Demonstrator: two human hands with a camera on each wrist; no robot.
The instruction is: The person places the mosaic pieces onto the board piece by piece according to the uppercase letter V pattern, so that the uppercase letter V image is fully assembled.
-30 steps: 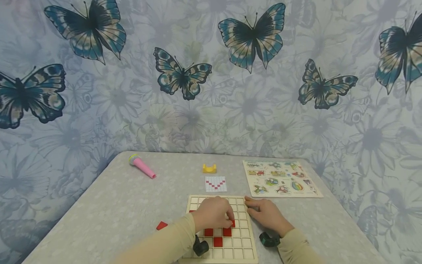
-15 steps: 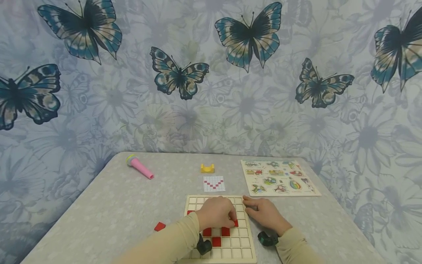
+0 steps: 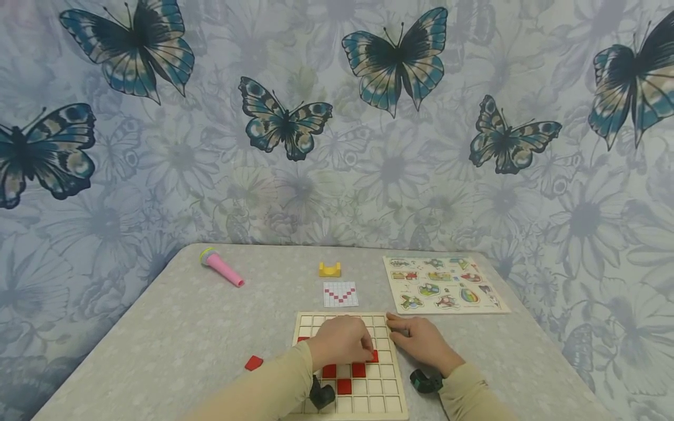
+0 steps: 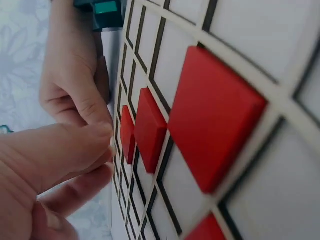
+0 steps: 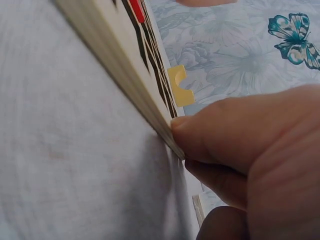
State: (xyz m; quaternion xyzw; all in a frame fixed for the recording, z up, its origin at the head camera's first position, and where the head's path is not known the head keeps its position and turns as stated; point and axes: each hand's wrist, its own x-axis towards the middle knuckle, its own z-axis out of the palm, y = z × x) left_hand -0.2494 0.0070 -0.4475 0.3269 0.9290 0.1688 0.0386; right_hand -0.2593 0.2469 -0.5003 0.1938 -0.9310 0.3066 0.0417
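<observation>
My left hand point(image 3: 341, 339) is over the gridded wooden board point(image 3: 392, 403), its thumb and fingertips right beside a red square tile point(image 3: 374, 355) lying in a cell. More red tiles form a slanting line: one point(image 3: 358, 369) nearer me, another point(image 3: 344, 386) lowest, a third point(image 3: 329, 371) to the left. From the left wrist, the fingertips meet close to the farthest tile point(image 4: 127, 135). At the board's far right corner, my right hand point(image 3: 423, 343) touches the edge with fairly straight fingers. The left forearm and hand hide part of the grid.
A loose red tile point(image 3: 254, 363) lies left of the board. Behind the board are a pattern card point(image 3: 340, 294) with a red V and a yellow notched block point(image 3: 330, 269). A pink toy microphone point(image 3: 223, 268) lies far left, a picture puzzle board point(image 3: 447, 285) far right.
The left hand first shifts slightly right with the red tile, then draws back a little left, leaving more of that tile showing. The right hand stays at the board's edge.
</observation>
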